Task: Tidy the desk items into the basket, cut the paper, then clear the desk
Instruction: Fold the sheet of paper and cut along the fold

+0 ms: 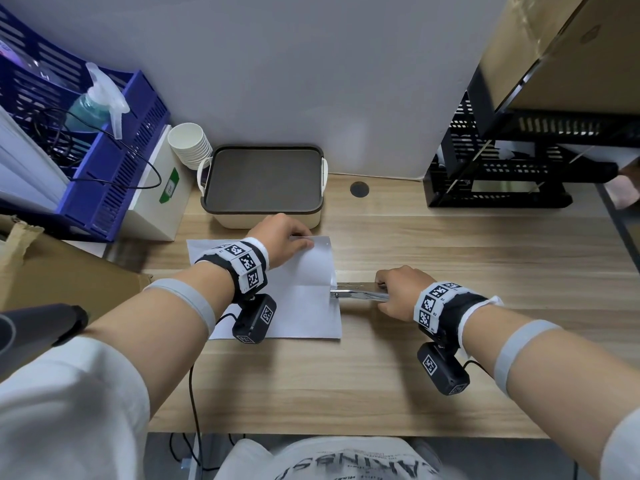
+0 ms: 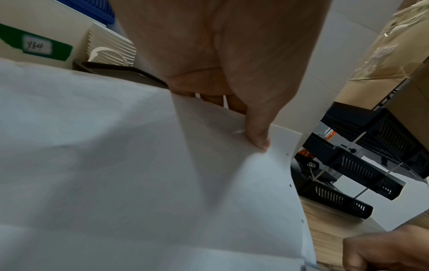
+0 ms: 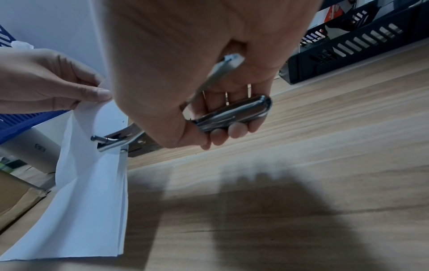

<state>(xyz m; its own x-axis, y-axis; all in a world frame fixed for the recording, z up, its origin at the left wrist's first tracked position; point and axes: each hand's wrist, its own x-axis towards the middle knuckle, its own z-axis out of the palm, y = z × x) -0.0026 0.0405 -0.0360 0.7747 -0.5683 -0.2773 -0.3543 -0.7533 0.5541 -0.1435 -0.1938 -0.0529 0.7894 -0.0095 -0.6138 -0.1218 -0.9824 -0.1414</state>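
Observation:
A white sheet of paper (image 1: 298, 306) lies on the wooden desk (image 1: 450, 244), its far right corner lifted. My left hand (image 1: 304, 241) pinches that corner between thumb and fingers; the thumb (image 2: 258, 141) presses on the paper (image 2: 162, 183). My right hand (image 1: 384, 292) grips metal scissors (image 1: 356, 291), whose tip meets the sheet's right edge. In the right wrist view the fingers (image 3: 236, 131) curl round the chrome scissors (image 3: 232, 113), whose blades straddle the paper (image 3: 88, 183) edge. A cream basket (image 1: 235, 220) with a dark top stands just behind the sheet.
A blue file rack (image 1: 114, 174) with a spray bottle (image 1: 93, 105), a white box (image 1: 156, 188) and stacked paper cups (image 1: 190, 143) fill the back left. Black stacked trays (image 1: 502, 168) stand at the back right. A cardboard box (image 1: 69, 271) lies at the left edge.

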